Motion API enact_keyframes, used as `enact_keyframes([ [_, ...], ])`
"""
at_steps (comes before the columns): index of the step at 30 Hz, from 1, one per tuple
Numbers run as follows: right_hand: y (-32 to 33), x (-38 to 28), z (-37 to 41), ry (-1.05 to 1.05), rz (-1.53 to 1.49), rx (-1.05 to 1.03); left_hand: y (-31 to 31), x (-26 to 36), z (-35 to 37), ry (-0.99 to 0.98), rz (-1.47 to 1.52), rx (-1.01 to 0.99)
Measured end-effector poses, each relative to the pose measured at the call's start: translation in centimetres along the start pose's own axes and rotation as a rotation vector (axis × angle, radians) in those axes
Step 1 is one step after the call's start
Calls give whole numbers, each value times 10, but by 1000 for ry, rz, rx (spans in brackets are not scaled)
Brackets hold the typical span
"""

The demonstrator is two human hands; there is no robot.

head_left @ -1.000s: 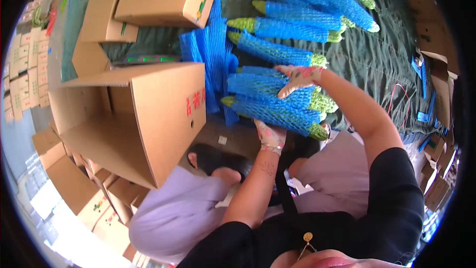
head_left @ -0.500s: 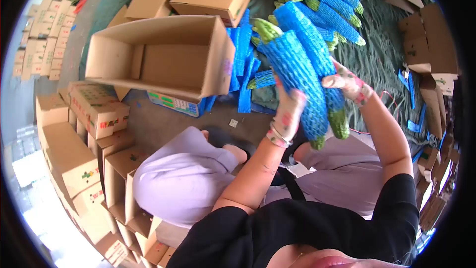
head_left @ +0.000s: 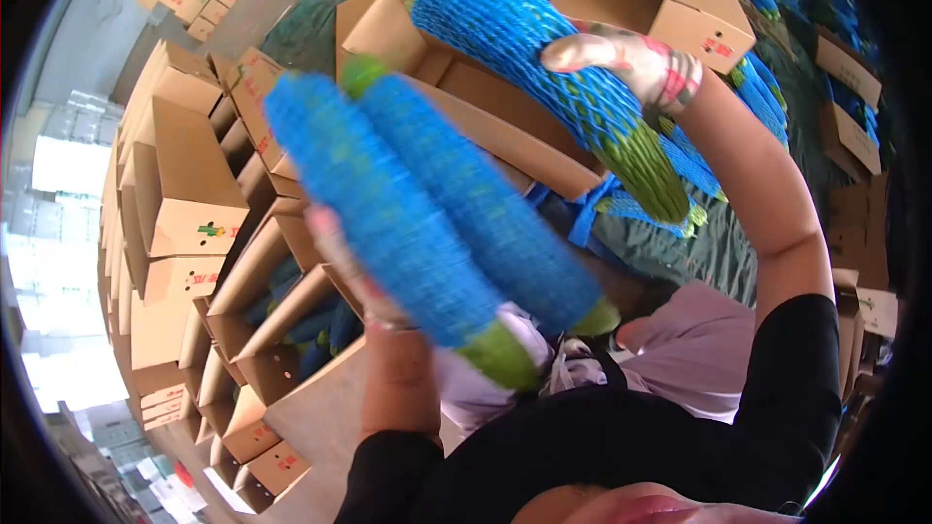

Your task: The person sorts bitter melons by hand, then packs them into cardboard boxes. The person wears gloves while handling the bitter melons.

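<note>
Two bitter melons in blue net sleeves (head_left: 383,204) lie side by side in my left hand (head_left: 340,254), which is closed around them from below and partly hidden behind them. They are smeared by motion, tilted, green ends toward my lap. My right hand (head_left: 612,58), in a patterned glove, grips a third sleeved bitter melon (head_left: 515,34), thumb on top. Its bumpy green end (head_left: 646,170) points down and right. Beneath the melons stands an open cardboard box (head_left: 515,126), partly covered from sight.
Stacked cardboard boxes (head_left: 189,180) fill the left side, some holding sleeved melons (head_left: 316,330). Another open box (head_left: 699,15) stands beyond my right hand. More sleeved melons (head_left: 762,97) lie on the dark green sheet (head_left: 723,252) at right.
My view has turned left. My hands have moved apart: the left carries two melons leftward, and the right now holds one high over the open box.
</note>
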State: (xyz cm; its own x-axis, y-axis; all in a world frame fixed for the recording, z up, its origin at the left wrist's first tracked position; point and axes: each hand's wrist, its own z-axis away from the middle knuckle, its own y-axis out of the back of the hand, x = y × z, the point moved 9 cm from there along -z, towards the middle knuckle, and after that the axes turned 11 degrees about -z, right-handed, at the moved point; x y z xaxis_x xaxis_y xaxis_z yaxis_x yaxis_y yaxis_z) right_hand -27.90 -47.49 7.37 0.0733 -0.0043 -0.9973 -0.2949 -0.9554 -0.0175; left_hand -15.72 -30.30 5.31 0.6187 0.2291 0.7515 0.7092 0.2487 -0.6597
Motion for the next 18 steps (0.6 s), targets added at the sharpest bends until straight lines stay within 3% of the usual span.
enact_keyframes([
  [1, 11, 27, -21, -237, -277, 89, 21, 12, -6, -39, 0, 7],
  [2, 17, 42, -46, -355, -311, 63, 41, 24, -13, -78, 1, 13],
  [4, 35, 66, -82, -247, -115, 114, 56, 35, -16, -142, 193, -80],
  [6, 44, 118, -109, -436, -115, 141, 66, 38, -24, -185, 188, 18],
  [8, 55, 173, -137, -430, -28, 136, 76, 36, -38, -185, 168, 107],
  [13, 65, 267, -174, -621, 236, 163, 96, 25, -61, -148, 137, 294],
  [15, 70, 270, -172, -801, 609, 224, 100, 21, -66, -136, 118, 347],
  [16, 73, 285, -172, -809, 602, 221, 100, 19, -68, -131, 108, 367],
  [18, 88, 299, -177, -711, 867, 308, 101, 20, -68, -124, 88, 398],
])
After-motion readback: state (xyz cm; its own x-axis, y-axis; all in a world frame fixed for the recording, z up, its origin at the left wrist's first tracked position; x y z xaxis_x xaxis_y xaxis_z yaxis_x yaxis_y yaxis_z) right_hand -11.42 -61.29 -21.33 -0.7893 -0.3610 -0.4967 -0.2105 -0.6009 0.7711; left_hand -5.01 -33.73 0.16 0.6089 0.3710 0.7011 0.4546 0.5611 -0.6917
